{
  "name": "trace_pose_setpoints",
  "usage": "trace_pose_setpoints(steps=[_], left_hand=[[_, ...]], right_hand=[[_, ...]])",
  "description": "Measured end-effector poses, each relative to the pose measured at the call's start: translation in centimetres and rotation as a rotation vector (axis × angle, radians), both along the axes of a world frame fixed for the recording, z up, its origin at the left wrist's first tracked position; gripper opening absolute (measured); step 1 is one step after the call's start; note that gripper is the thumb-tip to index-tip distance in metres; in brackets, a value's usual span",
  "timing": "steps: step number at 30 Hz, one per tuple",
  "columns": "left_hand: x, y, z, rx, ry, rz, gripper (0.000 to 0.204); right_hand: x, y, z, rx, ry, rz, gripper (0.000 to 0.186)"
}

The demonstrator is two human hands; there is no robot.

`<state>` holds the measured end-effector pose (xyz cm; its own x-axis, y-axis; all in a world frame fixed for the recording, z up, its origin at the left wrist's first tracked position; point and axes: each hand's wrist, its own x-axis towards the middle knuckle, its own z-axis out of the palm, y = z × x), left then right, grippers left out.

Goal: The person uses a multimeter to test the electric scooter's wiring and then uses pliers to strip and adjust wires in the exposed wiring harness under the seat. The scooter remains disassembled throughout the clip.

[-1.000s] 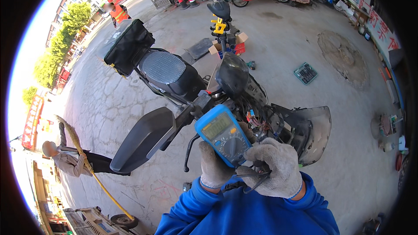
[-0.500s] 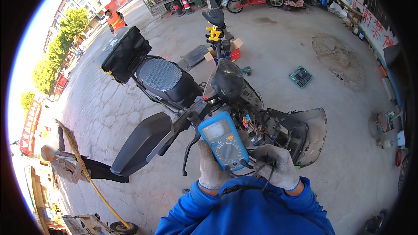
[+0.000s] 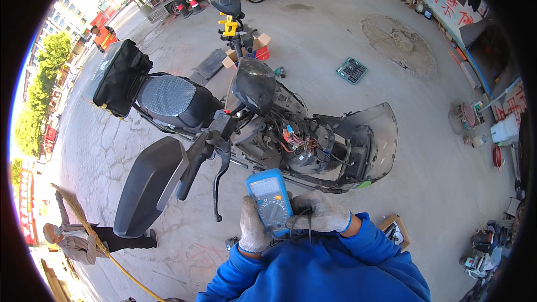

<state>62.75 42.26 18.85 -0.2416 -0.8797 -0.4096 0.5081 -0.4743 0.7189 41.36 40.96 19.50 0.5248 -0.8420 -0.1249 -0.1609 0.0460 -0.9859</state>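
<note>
Meter [image 3: 263,189] is held between the torso [image 3: 313,274] and the bike [image 3: 253,141], its left side wrapped by the left grip [image 3: 253,228]; dark leads [image 3: 310,225] are closed in the right grip [image 3: 323,212] beside it, best kept clear of the dial [image 3: 274,211]

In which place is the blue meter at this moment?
In the head view, the blue meter is just below the middle, between the gloved left hand and right hand, below the exposed coloured wires.

Smooth plastic multimeter [image 3: 271,201], rough cloth gloves [image 3: 324,213], glossy plastic scooter cowl [image 3: 254,85]
</note>
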Motion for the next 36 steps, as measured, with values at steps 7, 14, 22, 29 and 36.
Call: trace_pose_setpoints(steps=[7,14,22,29,36], left_hand=[[3.1,3.3,-3.9,-0.004,-0.033,-0.251,0.083],[3.3,4.9,-7.9,0.021,0.035,-0.381,0.068],[-0.9,4.2,-4.5,0.094,0.233,-0.292,0.060],[-6.1,3.7,-1.6,-0.080,0.129,-0.132,0.061],[-10.4,0.7,4.1,-0.398,0.019,0.179,0.060]], right_hand=[[2.0,3.8,-2.2,0.348,-0.162,-0.194,0.031],[1.4,7.3,-3.4,0.364,-0.151,-0.443,0.028],[-1.7,6.8,-1.9,0.289,-0.149,-0.458,0.027],[-7.7,5.3,0.6,-0.017,0.045,-0.652,0.027],[-21.9,6.6,0.9,-0.239,0.087,-0.845,0.027]])
